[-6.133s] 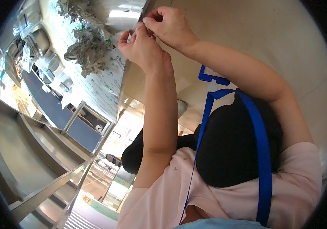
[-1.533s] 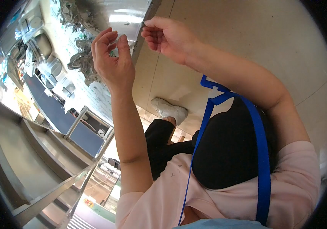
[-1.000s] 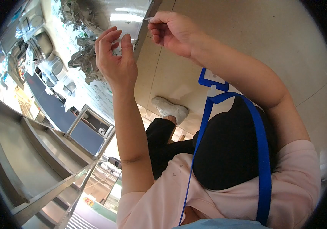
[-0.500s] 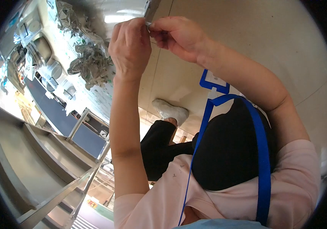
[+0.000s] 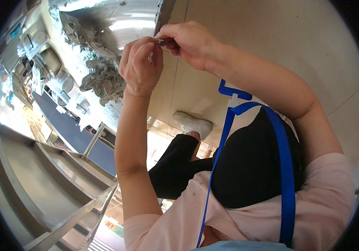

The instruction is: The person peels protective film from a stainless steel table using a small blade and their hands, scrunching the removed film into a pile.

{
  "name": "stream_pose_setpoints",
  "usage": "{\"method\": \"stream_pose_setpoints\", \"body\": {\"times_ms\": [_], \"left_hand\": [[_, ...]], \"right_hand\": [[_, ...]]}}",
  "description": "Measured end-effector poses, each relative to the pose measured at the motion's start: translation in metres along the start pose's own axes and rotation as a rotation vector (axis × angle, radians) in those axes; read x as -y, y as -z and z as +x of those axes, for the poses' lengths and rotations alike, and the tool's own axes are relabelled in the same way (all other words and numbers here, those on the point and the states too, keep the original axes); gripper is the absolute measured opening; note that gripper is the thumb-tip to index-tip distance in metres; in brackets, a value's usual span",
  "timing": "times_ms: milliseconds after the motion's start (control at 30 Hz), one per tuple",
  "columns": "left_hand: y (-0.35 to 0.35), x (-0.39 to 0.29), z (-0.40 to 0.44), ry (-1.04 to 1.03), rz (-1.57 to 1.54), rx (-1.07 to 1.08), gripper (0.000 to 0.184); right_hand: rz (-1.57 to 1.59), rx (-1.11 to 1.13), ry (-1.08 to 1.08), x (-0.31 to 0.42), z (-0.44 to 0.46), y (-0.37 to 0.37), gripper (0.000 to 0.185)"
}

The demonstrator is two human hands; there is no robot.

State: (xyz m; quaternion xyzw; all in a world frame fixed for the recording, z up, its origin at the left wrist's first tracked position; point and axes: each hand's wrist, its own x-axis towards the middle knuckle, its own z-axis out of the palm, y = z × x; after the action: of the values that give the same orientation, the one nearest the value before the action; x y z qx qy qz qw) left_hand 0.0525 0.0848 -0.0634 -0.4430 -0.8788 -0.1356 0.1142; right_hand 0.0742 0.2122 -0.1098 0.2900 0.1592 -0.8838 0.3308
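Note:
My left hand (image 5: 141,67) is closed, its thumb and fingers pinched together at the corner of a metal surface. Facing it, my right hand (image 5: 191,44) is closed too, thumb and forefinger touching the left fingertips. Between the two sets of fingertips shows a small whitish piece (image 5: 160,41), too small to name. A bit of the same pale colour peeks out between the left fingers. Crumpled grey plastic film (image 5: 102,79) lies just left of my left hand.
A shiny metal surface (image 5: 131,25) is beyond the hands. Clear plastic containers (image 5: 39,38) stand at upper left. A metal rack (image 5: 41,184) fills the lower left. A blue lanyard (image 5: 287,167) with a badge holder hangs from my neck above the tiled floor (image 5: 271,29).
My left hand has moved slightly down and turned so that its fingers show more. The right hand has shifted a little left. The small pale piece stays between the fingertips.

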Motion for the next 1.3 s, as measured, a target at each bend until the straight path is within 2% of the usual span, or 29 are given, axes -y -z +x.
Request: {"method": "stream_pose_setpoints", "body": {"times_ms": [267, 367, 433, 767, 967, 1033, 1067, 1100, 1167, 1233, 1300], "left_hand": [[0.01, -0.01, 0.018, -0.054, 0.005, 0.046, 0.038], [0.008, -0.009, 0.018, -0.086, -0.01, 0.022, 0.038], [0.012, -0.013, 0.019, -0.083, 0.003, 0.078, 0.04], [0.013, -0.018, 0.025, -0.031, -0.046, 0.019, 0.042], [0.015, -0.019, 0.042, -0.096, -0.097, -0.118, 0.031], [0.029, -0.022, 0.054, -0.111, -0.035, 0.009, 0.042], [0.038, -0.022, 0.06, -0.119, -0.003, 0.075, 0.047], [0.045, -0.021, 0.065, -0.062, -0.063, 0.01, 0.039], [0.046, -0.01, 0.072, 0.094, -0.262, -0.299, 0.024], [0.053, 0.011, 0.073, 0.277, -0.338, -0.512, 0.011], [0.062, 0.033, 0.059, 0.558, -0.45, -0.466, 0.008]], "right_hand": [[0.04, 0.129, 0.137, 0.006, -0.021, 0.006, 0.012], [0.161, 0.013, -0.026, 0.008, -0.024, 0.002, 0.011], [0.212, 0.022, -0.03, 0.006, -0.014, 0.001, 0.011], [0.175, 0.055, 0.028, 0.018, -0.012, 0.004, 0.009], [0.098, 0.085, 0.241, 0.033, -0.034, -0.008, 0.017], [0.219, 0.383, 0.174, 0.051, -0.034, 0.001, 0.015], [0.177, 0.39, 0.195, 0.059, -0.036, -0.001, 0.014], [0.135, 0.396, 0.217, 0.066, -0.037, -0.004, 0.014], [-0.159, 0.118, 0.374, 0.078, -0.042, -0.023, 0.013], [-0.514, 0.02, 0.665, 0.088, -0.049, -0.022, 0.013], [-0.988, -0.013, 1.042, 0.09, -0.036, -0.011, 0.013]]}}
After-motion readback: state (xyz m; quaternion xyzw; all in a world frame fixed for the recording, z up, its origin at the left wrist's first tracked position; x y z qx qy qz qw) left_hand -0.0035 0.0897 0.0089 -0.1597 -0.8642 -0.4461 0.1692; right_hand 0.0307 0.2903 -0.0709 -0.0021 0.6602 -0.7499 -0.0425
